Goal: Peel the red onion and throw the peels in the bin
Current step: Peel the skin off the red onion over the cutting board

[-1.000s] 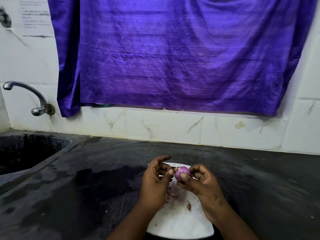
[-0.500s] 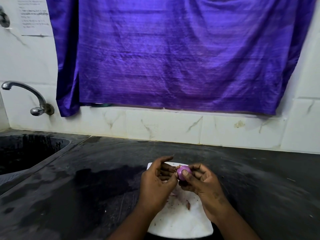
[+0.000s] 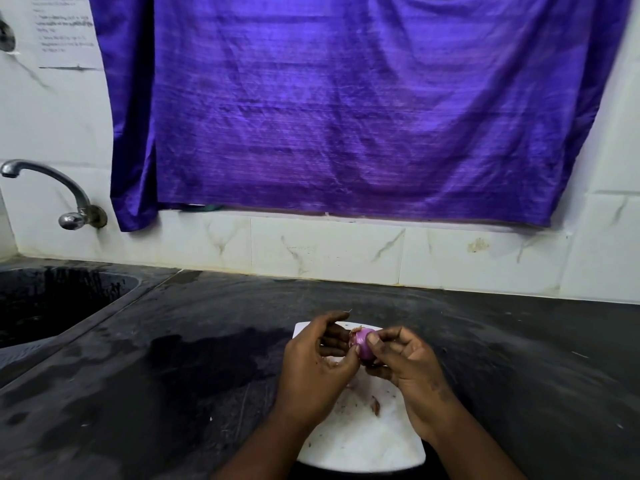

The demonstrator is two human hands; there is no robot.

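Red onion (image 3: pixel 365 345) pinched in right grip (image 3: pixel 410 363); left grip (image 3: pixel 313 363) pinches its skin (image 3: pixel 354 333). Risk: smooth bulb may slip free under pull, dropping onto board (image 3: pixel 363 445) below

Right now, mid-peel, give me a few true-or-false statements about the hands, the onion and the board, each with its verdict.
1. Both the left hand and the right hand hold the onion. True.
2. The onion lies in the sink. False: it is held up between the hands, above the white board.
3. Bits of peel lie on the board. True.
4. A bin stands on the counter beside the board. False: no bin is in view.
5. The tap is at the far left, away from the hands. True.
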